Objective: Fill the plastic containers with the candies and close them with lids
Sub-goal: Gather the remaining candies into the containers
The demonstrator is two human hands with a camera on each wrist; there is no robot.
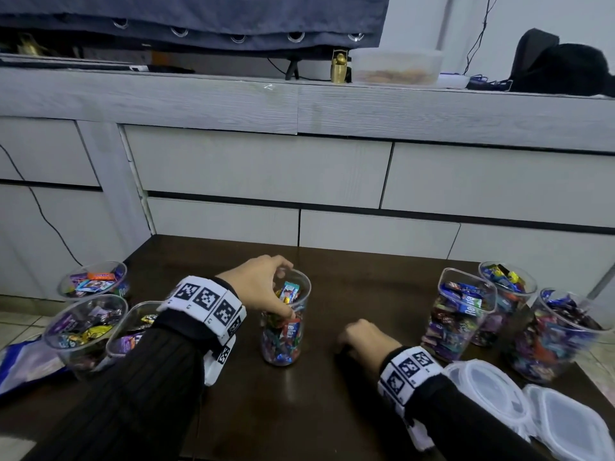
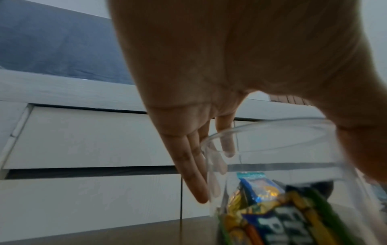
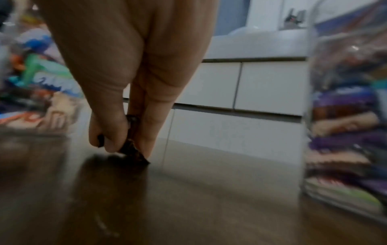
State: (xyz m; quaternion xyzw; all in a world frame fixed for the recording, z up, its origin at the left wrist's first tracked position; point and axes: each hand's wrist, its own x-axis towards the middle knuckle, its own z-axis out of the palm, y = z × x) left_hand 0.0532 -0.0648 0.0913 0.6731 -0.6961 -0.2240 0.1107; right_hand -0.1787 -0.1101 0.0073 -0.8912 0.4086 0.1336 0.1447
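A clear plastic container [image 1: 285, 341], more than half full of wrapped candies [image 1: 289, 291], stands upright mid-table. My left hand [image 1: 279, 287] arches over its rim and grips it, thumb on the near side. In the left wrist view the fingers [image 2: 194, 174] lie down the outside of the container [image 2: 261, 150], above candies [image 2: 272, 215]. To its right my right hand [image 1: 352, 337] is low on the dark table [image 1: 332, 410]. In the right wrist view my right hand [image 3: 127, 147] pinches a small dark candy [image 3: 134, 154] that touches the tabletop.
Three open containers [image 1: 95, 281] [image 1: 83, 331] [image 1: 133, 331] with candies stand at the left, by a blue bag [image 1: 26, 364]. Three fuller open ones [image 1: 456, 314] [image 1: 506, 294] [image 1: 552, 337] stand at the right. Two clear lids [image 1: 489, 390] [image 1: 572, 424] lie front right. White drawers [image 1: 259, 168] rise behind.
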